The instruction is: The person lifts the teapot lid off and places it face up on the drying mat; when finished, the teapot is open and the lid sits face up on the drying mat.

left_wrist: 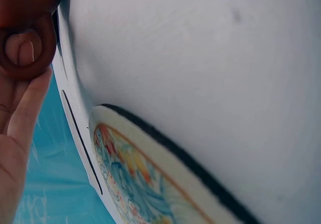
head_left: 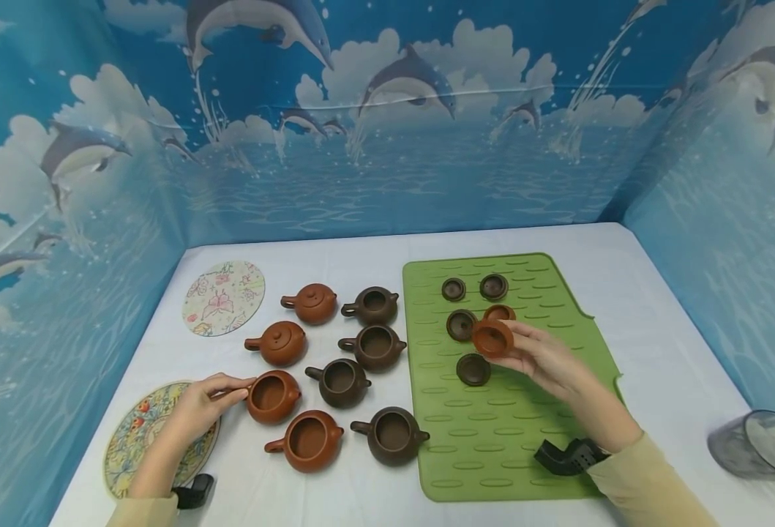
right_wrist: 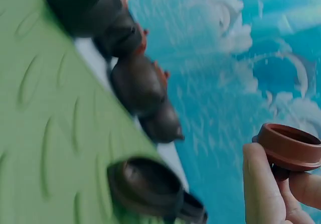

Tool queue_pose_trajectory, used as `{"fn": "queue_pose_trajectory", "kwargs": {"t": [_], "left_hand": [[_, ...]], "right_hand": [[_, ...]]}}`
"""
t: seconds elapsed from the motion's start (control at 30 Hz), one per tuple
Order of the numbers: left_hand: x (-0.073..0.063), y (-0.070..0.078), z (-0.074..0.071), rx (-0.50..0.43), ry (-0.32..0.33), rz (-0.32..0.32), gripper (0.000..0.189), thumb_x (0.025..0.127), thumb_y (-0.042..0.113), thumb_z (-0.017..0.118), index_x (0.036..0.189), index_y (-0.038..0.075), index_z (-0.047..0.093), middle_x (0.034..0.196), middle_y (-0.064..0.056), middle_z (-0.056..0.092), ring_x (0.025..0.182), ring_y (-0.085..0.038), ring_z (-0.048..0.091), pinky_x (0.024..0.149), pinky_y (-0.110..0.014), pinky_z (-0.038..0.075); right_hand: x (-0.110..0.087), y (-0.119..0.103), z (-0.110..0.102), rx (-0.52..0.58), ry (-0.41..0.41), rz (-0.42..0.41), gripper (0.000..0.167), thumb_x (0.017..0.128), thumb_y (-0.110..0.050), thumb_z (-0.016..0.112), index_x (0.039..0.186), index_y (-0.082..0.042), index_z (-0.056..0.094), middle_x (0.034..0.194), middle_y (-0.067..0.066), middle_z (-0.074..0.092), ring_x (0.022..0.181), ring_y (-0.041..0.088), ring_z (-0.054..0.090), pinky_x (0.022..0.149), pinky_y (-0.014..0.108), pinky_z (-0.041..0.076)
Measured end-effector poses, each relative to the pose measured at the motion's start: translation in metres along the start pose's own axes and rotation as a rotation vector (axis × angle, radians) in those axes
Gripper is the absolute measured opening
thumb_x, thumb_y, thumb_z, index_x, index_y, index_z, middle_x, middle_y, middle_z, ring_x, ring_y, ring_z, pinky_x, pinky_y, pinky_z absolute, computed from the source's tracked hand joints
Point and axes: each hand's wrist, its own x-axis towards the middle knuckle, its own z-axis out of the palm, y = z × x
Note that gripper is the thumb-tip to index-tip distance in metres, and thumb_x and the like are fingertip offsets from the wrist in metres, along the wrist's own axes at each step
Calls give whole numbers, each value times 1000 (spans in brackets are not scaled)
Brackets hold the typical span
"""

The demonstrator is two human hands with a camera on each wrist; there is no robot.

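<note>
My left hand (head_left: 196,410) pinches the loop handle of a lidless reddish-brown teapot (head_left: 273,397) standing on the white cloth; the left wrist view shows the thumb and fingers at the handle (left_wrist: 46,43). Over the green mat, my right hand (head_left: 548,360) holds a reddish-brown teapot lid (head_left: 492,339) by its knob. In the right wrist view that lid (right_wrist: 291,147) is upside down, hollow side up. Beneath and around it on the mat lie another reddish lid (head_left: 500,312) and several dark lids, such as one dark lid (head_left: 473,369).
Two reddish teapots wear lids, the farther teapot (head_left: 315,304) and the nearer teapot (head_left: 282,343). A lidless reddish teapot (head_left: 311,440) and several lidless dark teapots (head_left: 390,435) stand left of the green mat (head_left: 479,454). Round patterned mats (head_left: 224,298) lie left; a clear container (head_left: 756,445) sits right.
</note>
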Motion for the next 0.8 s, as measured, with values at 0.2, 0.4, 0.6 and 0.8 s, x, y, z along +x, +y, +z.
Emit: {"fn": "queue_pose_trajectory", "kwargs": {"t": [0.2, 0.4, 0.6, 0.8], "left_hand": [[0, -1, 0, -1, -6, -13, 20, 92, 18, 70, 109, 10, 76, 108, -8, 73, 110, -29, 64, 98, -51, 51], [1, 0, 0, -9, -16, -26, 21, 92, 19, 70, 110, 10, 76, 109, -8, 73, 111, -31, 64, 99, -51, 51], [1, 1, -1, -17, -32, -35, 21, 93, 17, 69, 111, 9, 75, 110, -10, 72, 113, -34, 62, 99, -52, 50], [1, 1, -1, -12, -32, -36, 21, 93, 16, 68, 112, 8, 75, 111, -11, 72, 113, -34, 63, 99, -53, 50]], "right_hand": [[-14, 9, -24, 57, 19, -3, 25, 107, -12, 41, 119, -20, 61, 116, -1, 68, 106, 12, 69, 94, 27, 54], [-25, 15, -41, 11, 17, 9, 28, 109, -23, 35, 120, -15, 60, 116, -3, 69, 107, 12, 67, 96, 25, 53], [-31, 22, -46, -431, 230, 120, 60, 107, -32, 43, 143, 15, 33, 130, 18, 58, 100, -5, 63, 92, 18, 53], [-34, 26, -42, -778, 316, 183, 66, 105, -40, 45, 144, 13, 37, 148, 36, 36, 111, 22, 68, 91, 29, 56]]}}
